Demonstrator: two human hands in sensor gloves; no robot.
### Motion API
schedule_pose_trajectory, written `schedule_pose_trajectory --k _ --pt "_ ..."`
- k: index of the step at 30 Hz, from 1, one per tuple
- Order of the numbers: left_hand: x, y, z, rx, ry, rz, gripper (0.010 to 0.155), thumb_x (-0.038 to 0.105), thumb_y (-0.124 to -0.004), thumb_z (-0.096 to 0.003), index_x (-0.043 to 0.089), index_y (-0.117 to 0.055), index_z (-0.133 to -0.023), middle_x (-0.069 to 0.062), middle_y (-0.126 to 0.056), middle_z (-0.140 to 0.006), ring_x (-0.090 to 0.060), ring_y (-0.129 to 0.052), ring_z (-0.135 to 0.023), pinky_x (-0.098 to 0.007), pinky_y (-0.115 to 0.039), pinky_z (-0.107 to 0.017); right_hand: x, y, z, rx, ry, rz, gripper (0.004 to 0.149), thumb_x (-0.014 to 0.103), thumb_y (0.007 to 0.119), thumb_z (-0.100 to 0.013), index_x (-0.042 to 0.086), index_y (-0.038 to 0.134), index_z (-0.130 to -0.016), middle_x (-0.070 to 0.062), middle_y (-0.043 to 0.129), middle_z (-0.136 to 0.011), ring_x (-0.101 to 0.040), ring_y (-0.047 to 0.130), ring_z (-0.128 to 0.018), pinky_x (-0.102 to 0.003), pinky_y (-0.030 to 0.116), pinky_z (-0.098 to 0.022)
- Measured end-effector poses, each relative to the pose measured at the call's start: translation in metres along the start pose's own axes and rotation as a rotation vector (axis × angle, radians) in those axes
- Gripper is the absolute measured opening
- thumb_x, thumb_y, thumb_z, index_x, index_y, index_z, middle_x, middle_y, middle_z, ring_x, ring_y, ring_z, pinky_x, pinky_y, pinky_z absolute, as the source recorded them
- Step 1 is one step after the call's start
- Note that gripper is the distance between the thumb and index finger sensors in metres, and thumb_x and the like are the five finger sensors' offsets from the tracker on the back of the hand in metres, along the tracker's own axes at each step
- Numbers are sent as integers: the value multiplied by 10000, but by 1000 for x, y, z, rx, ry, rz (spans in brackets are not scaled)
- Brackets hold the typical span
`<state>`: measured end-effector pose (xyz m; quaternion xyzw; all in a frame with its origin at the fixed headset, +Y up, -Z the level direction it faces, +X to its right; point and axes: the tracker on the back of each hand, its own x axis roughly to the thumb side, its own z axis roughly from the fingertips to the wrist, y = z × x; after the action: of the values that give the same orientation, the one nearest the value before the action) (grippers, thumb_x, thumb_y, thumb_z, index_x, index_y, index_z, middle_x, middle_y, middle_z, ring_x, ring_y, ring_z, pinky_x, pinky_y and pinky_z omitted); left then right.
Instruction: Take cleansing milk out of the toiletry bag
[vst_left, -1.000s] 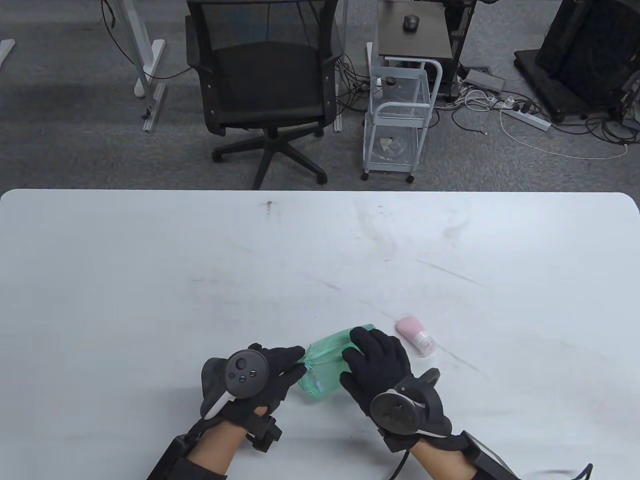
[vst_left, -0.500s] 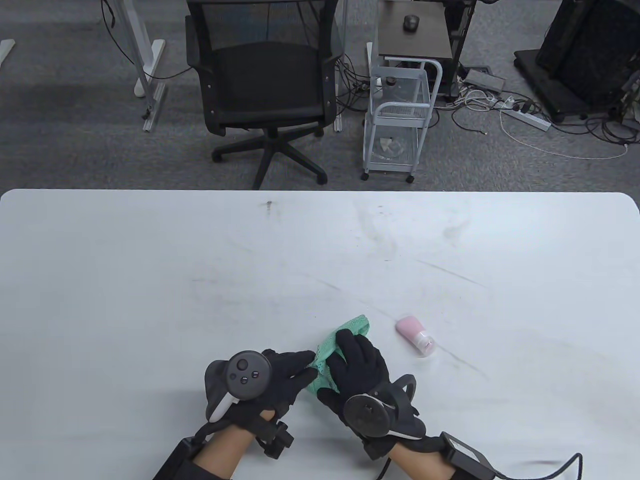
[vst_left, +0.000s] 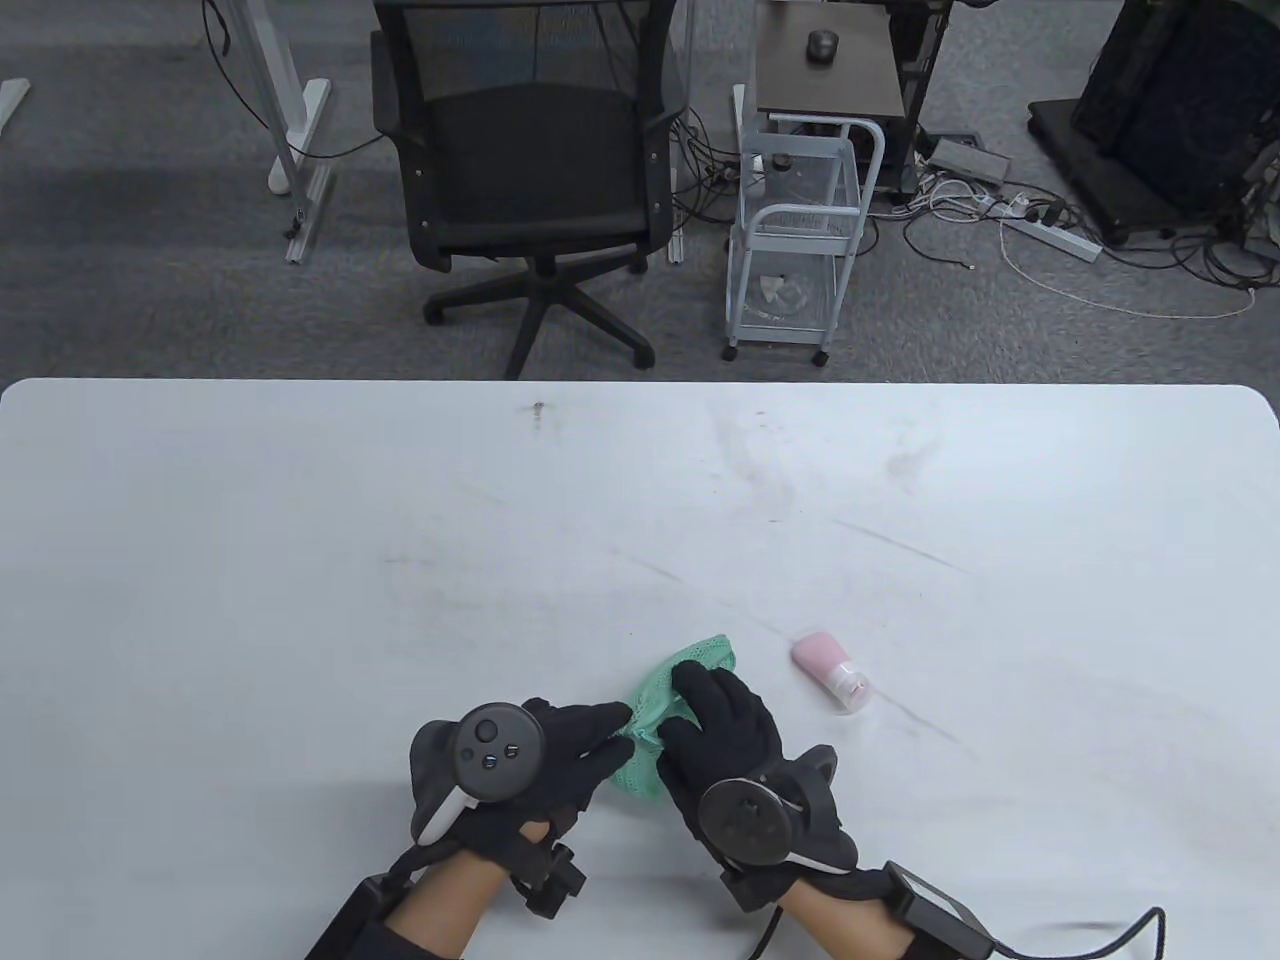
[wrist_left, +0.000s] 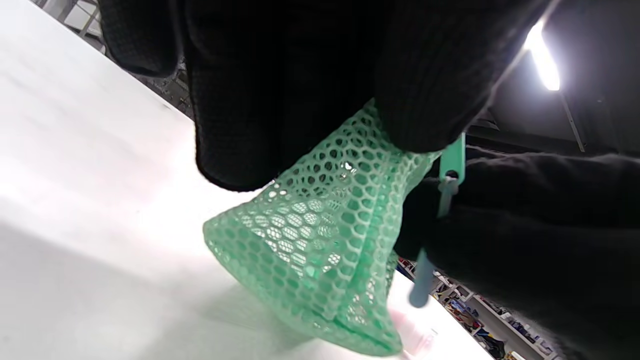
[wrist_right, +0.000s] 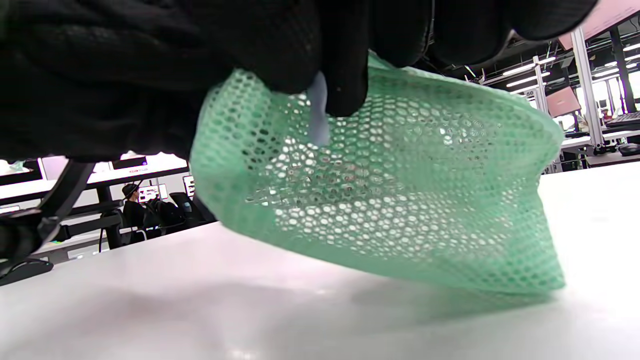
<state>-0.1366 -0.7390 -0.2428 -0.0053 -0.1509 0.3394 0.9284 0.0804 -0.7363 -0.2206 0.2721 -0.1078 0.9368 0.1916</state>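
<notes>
Table view: both hands grip the green mesh toiletry bag (vst_left: 660, 700), left hand (vst_left: 560, 762) pinching its end, right hand (vst_left: 722, 722) clutching the top; pink cleansing milk (vst_left: 832, 671) lies at two o'clock.

White bench (vst_left: 300, 520), scuffed w/ dark marks. Behind it: grey carpet floor (vst_left: 120, 280), black mesh office chair (vst_left: 530, 170), white wire trolley (vst_left: 800, 220), dark side table w/ mouse (vst_left: 822, 45). Cables & power strip (vst_left: 1050, 235) at right; ceiling strip light (wrist_left: 542, 55) in left wrist view.

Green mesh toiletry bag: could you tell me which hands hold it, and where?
Both hands: left hand grips one end of the green mesh toiletry bag, right hand pinches its zipper pull.
</notes>
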Motion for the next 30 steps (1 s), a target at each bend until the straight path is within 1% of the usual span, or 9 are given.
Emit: schedule_pose_trajectory --k 6,13,17,30 --pt "1 3 0 29 -1 -98 426 381 -944 -457 230 -954 -856 -63 -1058 -845 -366 -1065 -716 -667 -642 -706 -3 -8 1 -56 12 -15 330 233 894 -530 78 914 -821 -323 593 -1132 -704 633 -892 -750 590 -609" --pt "4 2 0 48 8 -195 422 378 -948 -456 230 -960 -851 -65 -1053 -855 -371 -1059 -726 -672 -634 -710 -4 -11 1 -68 11 -32 332 257 877 -544 72 912 -817 -330 602 -1128 -701 635 -892 -747 589 -611" --pt "4 3 -1 52 14 -222 417 374 -950 -457 228 -964 -847 -66 -1054 -855 -373 -1059 -726 -674 -631 -712 -5 -10 0 -46 21 -28 334 249 857 -551 50 909 -813 -335 600 -1128 -702 638 -889 -746 591 -609" --pt "-6 6 -5 64 69 -274 416 370 -950 -456 232 -963 -849 -69 -1046 -870 -375 -1053 -739 -677 -624 -714 -9 -10 1 -9 38 -21 337 241 866 -544 30 916 -802 -340 607 -1125 -710 626 -891 -752 583 -611"
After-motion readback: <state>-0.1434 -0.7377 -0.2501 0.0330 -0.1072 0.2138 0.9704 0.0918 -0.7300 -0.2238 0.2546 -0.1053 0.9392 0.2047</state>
